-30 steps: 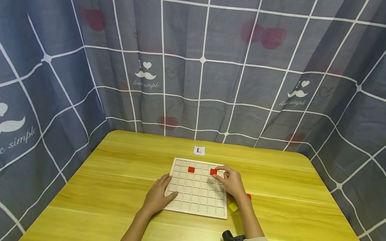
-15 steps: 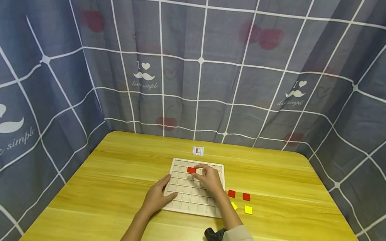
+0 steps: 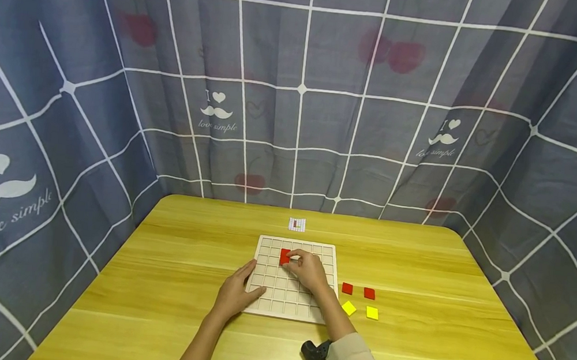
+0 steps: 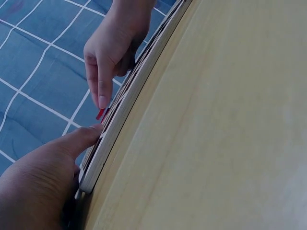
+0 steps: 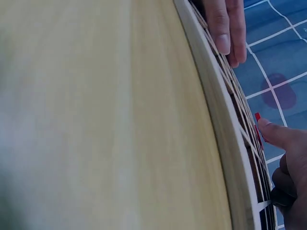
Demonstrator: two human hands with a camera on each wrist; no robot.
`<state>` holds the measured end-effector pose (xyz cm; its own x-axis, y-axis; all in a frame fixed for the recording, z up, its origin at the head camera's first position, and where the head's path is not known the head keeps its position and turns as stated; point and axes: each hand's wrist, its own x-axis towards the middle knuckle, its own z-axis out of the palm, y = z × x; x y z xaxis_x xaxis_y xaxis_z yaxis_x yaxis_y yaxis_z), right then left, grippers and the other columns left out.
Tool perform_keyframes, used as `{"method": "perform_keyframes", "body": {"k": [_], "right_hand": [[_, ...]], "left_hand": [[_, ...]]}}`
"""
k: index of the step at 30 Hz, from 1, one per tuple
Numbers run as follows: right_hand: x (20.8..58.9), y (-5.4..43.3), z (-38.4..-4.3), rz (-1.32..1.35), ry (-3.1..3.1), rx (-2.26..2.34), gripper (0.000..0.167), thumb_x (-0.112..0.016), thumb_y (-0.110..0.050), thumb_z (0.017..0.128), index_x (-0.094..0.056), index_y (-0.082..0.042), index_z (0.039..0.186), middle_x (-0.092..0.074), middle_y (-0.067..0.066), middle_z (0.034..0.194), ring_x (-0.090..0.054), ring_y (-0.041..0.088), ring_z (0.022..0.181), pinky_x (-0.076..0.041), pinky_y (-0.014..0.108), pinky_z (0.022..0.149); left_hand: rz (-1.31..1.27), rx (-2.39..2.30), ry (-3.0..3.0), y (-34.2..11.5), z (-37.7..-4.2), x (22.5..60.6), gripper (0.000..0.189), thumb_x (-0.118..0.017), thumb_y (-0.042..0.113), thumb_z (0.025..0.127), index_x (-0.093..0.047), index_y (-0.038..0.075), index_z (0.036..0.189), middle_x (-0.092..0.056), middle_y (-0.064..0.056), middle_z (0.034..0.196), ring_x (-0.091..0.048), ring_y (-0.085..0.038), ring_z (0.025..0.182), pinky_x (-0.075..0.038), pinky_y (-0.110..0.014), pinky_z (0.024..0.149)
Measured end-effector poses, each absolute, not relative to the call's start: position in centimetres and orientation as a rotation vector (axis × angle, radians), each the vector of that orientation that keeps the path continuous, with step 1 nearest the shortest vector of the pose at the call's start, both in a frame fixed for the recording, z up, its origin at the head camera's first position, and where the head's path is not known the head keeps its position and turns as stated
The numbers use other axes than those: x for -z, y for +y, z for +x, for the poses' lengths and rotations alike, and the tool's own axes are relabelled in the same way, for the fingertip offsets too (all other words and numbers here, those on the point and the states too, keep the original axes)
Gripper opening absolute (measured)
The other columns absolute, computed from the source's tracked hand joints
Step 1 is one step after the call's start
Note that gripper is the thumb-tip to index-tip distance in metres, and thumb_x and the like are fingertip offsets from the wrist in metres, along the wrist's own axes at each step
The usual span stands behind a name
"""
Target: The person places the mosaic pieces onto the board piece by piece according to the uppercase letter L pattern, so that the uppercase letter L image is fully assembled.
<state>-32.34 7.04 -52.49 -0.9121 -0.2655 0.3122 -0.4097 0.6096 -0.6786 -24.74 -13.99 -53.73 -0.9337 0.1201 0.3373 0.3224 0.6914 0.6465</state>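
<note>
A pale wooden grid board (image 3: 302,309) lies on the table. My right hand (image 3: 308,272) is over its upper part, thumb and fingertips pinching a red square tile (image 3: 284,262) against a second red tile (image 3: 284,252) in the row above. In the left wrist view the pinched tile (image 4: 100,114) stands tilted at the fingertips of the right hand (image 4: 115,52). My left hand (image 3: 236,292) rests along the board's left edge, fingers extended and thumb (image 4: 84,139) on its top face.
Right of the board lie two red tiles (image 3: 347,289) and two yellow tiles (image 3: 372,313). A small printed grid card (image 3: 297,225) lies beyond the board's far edge. A grey checked curtain (image 3: 274,115) hangs behind the yellow wooden table (image 3: 435,333).
My right hand has carried a red tile leftward from the board's upper right to the other red tile, then slightly down to just below it. The left hand stays in place.
</note>
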Motion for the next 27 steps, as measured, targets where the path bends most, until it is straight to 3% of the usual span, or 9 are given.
{"method": "perform_keyframes", "body": {"k": [14,21,27], "right_hand": [[52.49,6.78,-32.16,0.534,-2.705,-1.025,0.027,-0.075,-0.03,0.077,-0.07,-0.015,0.098,-0.038,-0.008,0.05,-0.028,0.005,0.044,-0.025,0.022,0.038],[52.58,6.76,-32.25,0.514,-2.734,-1.001,0.028,-0.075,-0.032,0.077,-0.07,-0.016,0.099,-0.039,-0.008,0.049,-0.028,0.005,0.043,-0.025,0.022,0.038],[52.49,6.75,-32.24,0.509,-2.735,-0.998,0.028,-0.075,-0.032,0.077,-0.07,-0.015,0.099,-0.04,-0.008,0.05,-0.028,0.005,0.043,-0.026,0.022,0.038]], "left_hand": [[-0.337,1.073,-2.653,-13.9,-24.67,53.73,0.075,-0.073,0.037,0.077,-0.044,0.002,0.137,-0.045,-0.016,0.137,-0.043,-0.036,0.123,-0.038,-0.052,0.096],[-0.385,1.033,-2.609,-13.96,-24.72,54.13,0.074,-0.073,0.037,0.078,-0.045,-0.002,0.134,-0.047,-0.02,0.134,-0.045,-0.04,0.119,-0.04,-0.054,0.091],[-0.375,1.065,-2.631,-13.98,-24.72,53.97,0.074,-0.072,0.037,0.078,-0.044,0.0,0.136,-0.044,-0.018,0.137,-0.043,-0.037,0.122,-0.038,-0.052,0.095]]}}
